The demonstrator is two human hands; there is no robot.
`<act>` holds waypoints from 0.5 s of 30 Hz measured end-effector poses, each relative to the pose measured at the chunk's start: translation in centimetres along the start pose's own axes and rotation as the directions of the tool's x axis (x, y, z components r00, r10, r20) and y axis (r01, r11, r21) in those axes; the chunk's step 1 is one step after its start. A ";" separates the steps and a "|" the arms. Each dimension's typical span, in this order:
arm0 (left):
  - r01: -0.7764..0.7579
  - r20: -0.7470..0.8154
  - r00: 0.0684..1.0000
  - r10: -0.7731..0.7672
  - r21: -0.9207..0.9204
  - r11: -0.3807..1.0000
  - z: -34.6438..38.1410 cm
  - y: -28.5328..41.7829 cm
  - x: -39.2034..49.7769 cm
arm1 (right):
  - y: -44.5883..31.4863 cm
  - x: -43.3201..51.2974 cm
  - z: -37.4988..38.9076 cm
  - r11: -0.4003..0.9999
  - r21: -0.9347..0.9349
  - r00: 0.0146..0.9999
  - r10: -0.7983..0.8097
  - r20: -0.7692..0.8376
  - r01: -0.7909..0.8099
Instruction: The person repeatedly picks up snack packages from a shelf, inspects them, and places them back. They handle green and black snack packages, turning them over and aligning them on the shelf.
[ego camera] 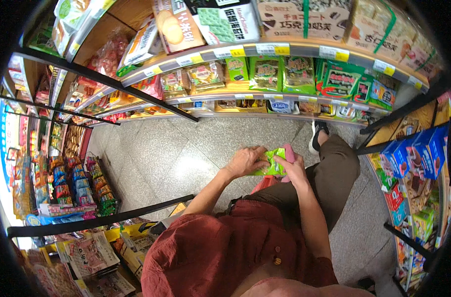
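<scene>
A bright green snack packet (275, 163) is held between both hands in front of my lap. My left hand (246, 161) grips its left side, fingers bent over the edge. My right hand (290, 167) pinches the other side with the thumb on top, and a pink cloth (289, 153) shows between this hand and the packet. How the cloth is held is partly hidden by the fingers. Below the packet, a red plastic object (263, 184) is partly covered by my leg.
Curved shelves (225, 91) with green seaweed packets (266, 73) and boxed biscuits arc ahead. Blue boxes (426, 156) stand on the right shelf. Hanging snack packets (62, 185) and black rails (99, 221) are at the left, above the tiled floor (166, 159).
</scene>
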State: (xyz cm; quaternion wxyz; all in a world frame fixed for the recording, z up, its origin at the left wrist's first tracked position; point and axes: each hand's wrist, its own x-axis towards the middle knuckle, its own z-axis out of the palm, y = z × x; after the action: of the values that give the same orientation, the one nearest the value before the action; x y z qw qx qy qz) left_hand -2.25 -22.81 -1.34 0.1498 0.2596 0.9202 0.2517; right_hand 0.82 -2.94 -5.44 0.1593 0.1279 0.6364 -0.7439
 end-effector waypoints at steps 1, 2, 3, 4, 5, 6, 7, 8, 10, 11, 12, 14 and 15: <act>0.051 0.027 0.998 -0.050 -0.059 0.997 0.2 -0.3 -0.5 | 0.2 0.1 0.0 0.999 0.027 0.999 -0.034 -0.020 0.034; 0.073 0.053 0.996 -0.067 -0.123 0.990 0.4 -0.6 -0.9 | 0.4 0.2 0.0 0.997 0.053 0.997 -0.055 -0.046 0.058; 0.109 0.048 0.994 -0.102 -0.169 0.980 0.4 -1.0 -1.1 | 0.6 0.2 -0.1 0.992 0.093 0.995 -0.085 -0.045 0.089; 0.143 0.054 0.989 -0.134 -0.218 0.965 0.5 -1.4 -1.5 | 0.8 0.7 -0.1 0.992 0.123 0.997 -0.008 -0.074 0.017; 0.174 0.066 0.985 -0.162 -0.265 0.948 0.4 -1.9 -1.7 | 0.9 0.9 -0.3 0.969 0.244 0.994 -0.023 -0.106 0.048; 0.196 0.022 0.979 -0.202 -0.358 0.913 0.3 -2.3 -2.0 | 0.9 1.3 -0.5 0.941 0.337 0.992 0.014 -0.129 0.031; 0.299 0.036 0.950 -0.309 -0.377 0.876 0.1 -2.7 -2.1 | 0.9 1.5 -0.6 0.907 0.422 0.978 0.094 -0.184 -0.008; 0.283 0.019 0.942 -0.335 -0.580 0.764 0.2 -3.0 -2.0 | 0.8 1.7 -0.6 0.926 0.376 0.966 0.091 -0.240 0.006; 0.239 0.042 0.917 -0.396 -0.854 0.462 0.7 -3.1 -1.4 | 0.7 1.7 -0.3 0.921 0.389 0.996 0.045 -0.075 -0.012; 0.189 0.021 0.934 -0.358 -0.877 0.442 1.3 -3.0 -0.9 | 0.6 1.4 -0.2 0.923 0.384 1.000 0.023 0.003 -0.022; 0.153 0.003 0.944 -0.331 -0.890 0.429 2.1 -2.9 -0.3 | 0.6 1.3 0.0 0.955 0.250 0.986 0.146 0.078 -0.161; 0.024 -0.115 0.966 -0.232 -0.851 0.525 3.8 -2.8 0.7 | 0.8 0.7 0.1 0.961 0.223 0.970 0.114 0.217 -0.163; 0.079 -0.104 0.954 -0.282 -0.818 0.570 4.4 -3.2 1.1 | 1.0 0.4 0.5 0.960 0.269 0.974 0.013 0.227 -0.075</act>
State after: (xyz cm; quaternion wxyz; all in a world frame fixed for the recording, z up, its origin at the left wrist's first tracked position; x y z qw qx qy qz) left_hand -2.67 -22.86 -6.94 0.1715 0.0374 0.7385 0.6510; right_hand 0.81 -3.57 -6.41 0.2271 0.0786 0.5016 -0.8310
